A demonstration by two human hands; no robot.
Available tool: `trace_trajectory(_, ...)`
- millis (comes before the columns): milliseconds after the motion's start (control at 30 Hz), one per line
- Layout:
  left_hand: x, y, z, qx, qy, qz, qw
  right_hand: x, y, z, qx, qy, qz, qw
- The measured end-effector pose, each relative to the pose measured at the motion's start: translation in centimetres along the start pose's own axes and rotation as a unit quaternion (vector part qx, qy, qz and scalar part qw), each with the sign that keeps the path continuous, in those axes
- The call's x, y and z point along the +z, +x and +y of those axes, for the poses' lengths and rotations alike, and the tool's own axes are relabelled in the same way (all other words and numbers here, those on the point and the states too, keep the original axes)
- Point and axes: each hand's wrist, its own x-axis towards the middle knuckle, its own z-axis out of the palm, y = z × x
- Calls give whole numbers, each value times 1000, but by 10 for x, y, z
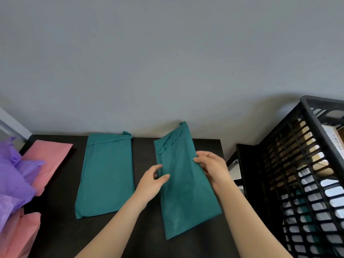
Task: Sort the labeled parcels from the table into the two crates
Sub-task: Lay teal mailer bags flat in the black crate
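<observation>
A: What's around?
B: Spare teal parcel [107, 175] lies flat at 10 o'clock. Pink parcels [50, 155] and a purple bag [13, 179] are at 9. Black crate [307, 164] at 3 is cut off by the frame.
A: Grips?
B: Left grip [152, 180] and right grip [212, 168] both pinch the tilted teal parcel [186, 198], mid-worktop [145, 151]. Crate contents are murky behind the lattice, possibly boxes.

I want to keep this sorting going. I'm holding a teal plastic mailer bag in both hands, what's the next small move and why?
Probably turn the teal plastic mailer bag over: the face showing bears no visible label, and your left hand and right hand hold its two long edges.
</observation>
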Motion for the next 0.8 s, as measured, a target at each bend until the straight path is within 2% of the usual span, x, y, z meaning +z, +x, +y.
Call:
trace_trajectory(133,7,-1,9,-4,-81,27,996,8,-15,-25,-122,-53,-44,990)
trace_trajectory(233,10,-7,16,-30,-178,32,983,19,-20,-17,-140,-116,-86,980)
trace_trajectory(400,7,-18,14,-112,-307,55,944,21,-19,7,-63,-106,-107,987)
trace_trajectory(667,-2,-29,3,-156,-306,135,930,1,9,54,-2,-242,-46,969)
trace_trajectory(800,-14,-31,-18,-165,-332,150,917,-4,11,78,41,-286,-61,955)
